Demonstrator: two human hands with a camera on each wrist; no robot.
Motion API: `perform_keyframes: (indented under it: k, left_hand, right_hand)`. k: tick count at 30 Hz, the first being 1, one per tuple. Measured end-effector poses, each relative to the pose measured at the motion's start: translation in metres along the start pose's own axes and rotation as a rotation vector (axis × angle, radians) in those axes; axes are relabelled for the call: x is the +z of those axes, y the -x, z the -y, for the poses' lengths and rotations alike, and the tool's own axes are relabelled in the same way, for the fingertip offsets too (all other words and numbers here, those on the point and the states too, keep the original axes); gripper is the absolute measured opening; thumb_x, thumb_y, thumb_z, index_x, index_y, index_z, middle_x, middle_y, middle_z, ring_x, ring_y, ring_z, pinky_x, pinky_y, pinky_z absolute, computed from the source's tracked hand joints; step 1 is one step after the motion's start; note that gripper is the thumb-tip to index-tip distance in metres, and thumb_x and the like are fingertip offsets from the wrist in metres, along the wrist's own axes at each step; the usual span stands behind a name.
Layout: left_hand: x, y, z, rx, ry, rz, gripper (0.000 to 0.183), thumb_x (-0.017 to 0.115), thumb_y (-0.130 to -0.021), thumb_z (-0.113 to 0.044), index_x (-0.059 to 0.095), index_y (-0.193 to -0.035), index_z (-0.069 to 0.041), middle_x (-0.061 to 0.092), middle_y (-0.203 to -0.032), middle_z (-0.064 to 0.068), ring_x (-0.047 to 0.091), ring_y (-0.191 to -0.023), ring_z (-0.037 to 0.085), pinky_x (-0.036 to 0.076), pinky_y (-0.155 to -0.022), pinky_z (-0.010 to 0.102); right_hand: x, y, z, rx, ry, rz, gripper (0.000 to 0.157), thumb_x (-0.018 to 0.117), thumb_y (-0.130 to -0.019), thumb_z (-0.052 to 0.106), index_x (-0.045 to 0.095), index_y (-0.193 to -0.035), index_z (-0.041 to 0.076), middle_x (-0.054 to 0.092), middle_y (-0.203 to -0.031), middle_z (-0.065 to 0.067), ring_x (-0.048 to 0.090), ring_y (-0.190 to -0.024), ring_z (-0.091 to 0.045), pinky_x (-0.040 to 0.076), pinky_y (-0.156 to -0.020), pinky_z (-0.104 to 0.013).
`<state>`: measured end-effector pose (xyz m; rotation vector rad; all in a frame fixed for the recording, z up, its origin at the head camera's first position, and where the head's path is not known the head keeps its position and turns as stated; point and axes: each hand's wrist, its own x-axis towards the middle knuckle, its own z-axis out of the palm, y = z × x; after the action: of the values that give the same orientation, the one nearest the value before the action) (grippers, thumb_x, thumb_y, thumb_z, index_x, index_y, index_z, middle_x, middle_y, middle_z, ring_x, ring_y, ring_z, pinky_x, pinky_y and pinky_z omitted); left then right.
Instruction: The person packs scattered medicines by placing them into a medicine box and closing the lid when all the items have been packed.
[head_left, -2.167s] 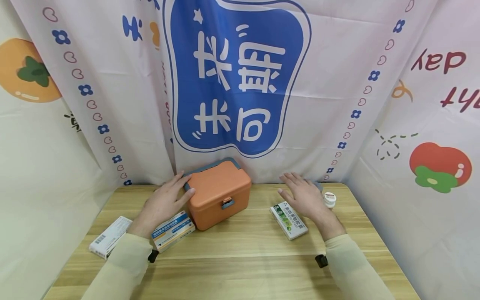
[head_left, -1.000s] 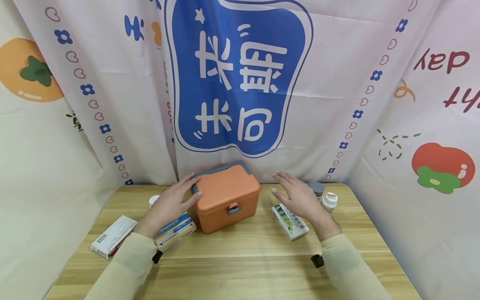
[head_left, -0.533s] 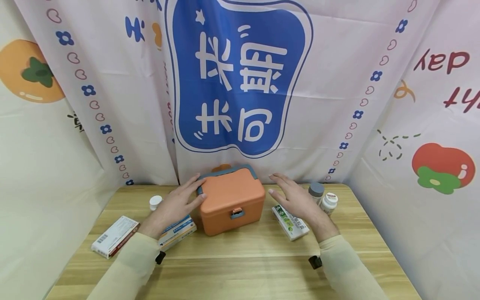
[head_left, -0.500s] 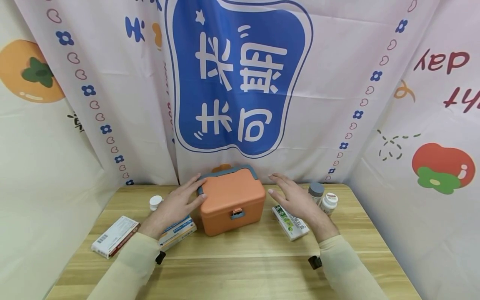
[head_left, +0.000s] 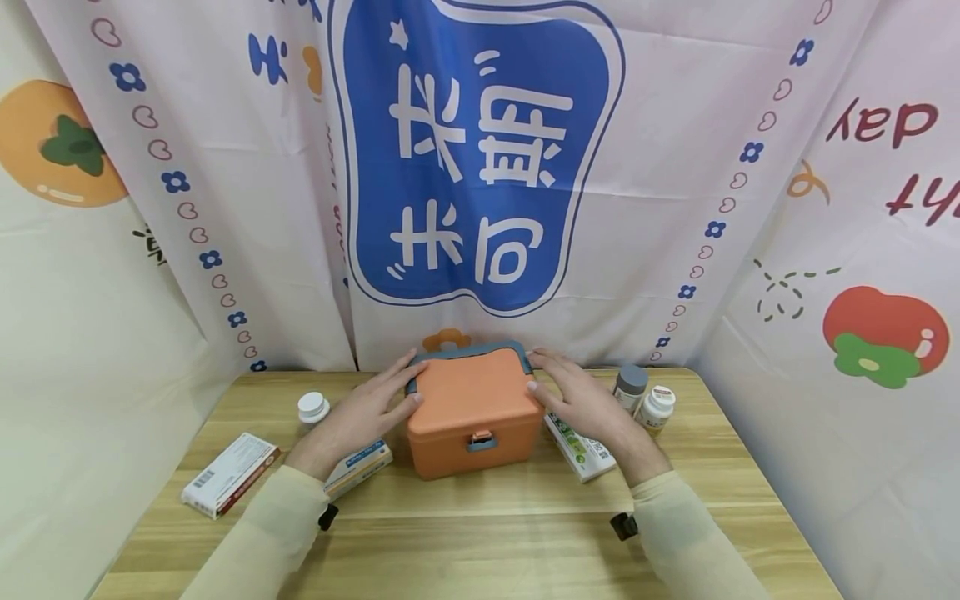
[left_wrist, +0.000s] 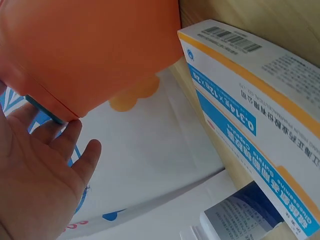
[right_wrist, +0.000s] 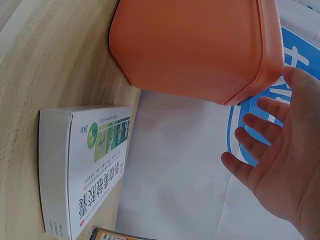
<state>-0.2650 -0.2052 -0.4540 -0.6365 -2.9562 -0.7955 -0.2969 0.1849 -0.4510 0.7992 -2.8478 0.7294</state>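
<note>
An orange lidded storage box [head_left: 474, 396] with a blue-grey handle [head_left: 517, 348] and front latch [head_left: 482, 441] sits closed on the wooden table. My left hand [head_left: 363, 417] lies along its upper left side, fingertips on the lid edge by the handle. In the left wrist view those fingers [left_wrist: 67, 140] are only slightly bent. On the opposite side my right hand [head_left: 585, 404] has its thumb at the lid's right edge. The right wrist view shows the other right fingers [right_wrist: 255, 145] spread beside the box, not wrapped around it.
Left of the box are a blue-and-orange medicine carton [head_left: 360, 468], a white carton [head_left: 228, 475] and a white-capped bottle [head_left: 312, 406]. On the right lie a green-and-white carton [head_left: 583, 454], a grey-capped bottle [head_left: 632, 381] and a white bottle [head_left: 657, 407]. A printed curtain [head_left: 637, 167] hangs behind.
The orange box has shifted right and slightly nearer, turning to face more squarely forward, with my left hand following it. My right hand has come from apart to the box's right edge.
</note>
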Motion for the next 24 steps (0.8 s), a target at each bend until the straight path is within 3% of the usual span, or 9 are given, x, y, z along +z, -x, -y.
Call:
perform_keyframes:
  k: [8,17,24]
  left_hand:
    - [0.0047,-0.0033,-0.0007,0.036,0.040,0.017,0.063,0.037,-0.107,-0.068,0.021,-0.166,-0.048,0.007,-0.179,-0.017,0.035,-0.158,0.042,0.037,-0.118,0.075]
    - [0.0081,-0.0070,-0.0041,0.007,0.039,0.037,0.062,0.035,-0.106,-0.072,0.019,-0.163,-0.055,0.007,-0.178,-0.020,0.035,-0.160,0.038,0.036,-0.119,0.074]
    - [0.0098,-0.0098,-0.0054,0.034,0.043,0.044,0.062,0.035,-0.107,-0.071,0.020,-0.164,-0.053,0.009,-0.179,-0.016,0.036,-0.159,0.038,0.038,-0.118,0.073]
  right_hand:
    - [0.0021,-0.0012,0.0046,-0.043,-0.001,0.007,0.065,0.043,-0.108,0.062,0.039,-0.164,0.029,0.032,-0.175,-0.003,0.034,-0.161,-0.031,0.033,-0.129,-0.058]
    - [0.0043,-0.0027,0.0041,-0.052,-0.026,0.028,0.067,0.048,-0.105,0.066,0.039,-0.163,0.033,0.025,-0.177,0.004,0.029,-0.163,-0.026,0.034,-0.129,-0.059]
    - [0.0060,-0.0038,0.0016,-0.071,-0.019,0.029,0.066,0.047,-0.106,0.065,0.038,-0.163,0.035,0.021,-0.177,0.012,0.027,-0.164,-0.025,0.033,-0.129,-0.058]
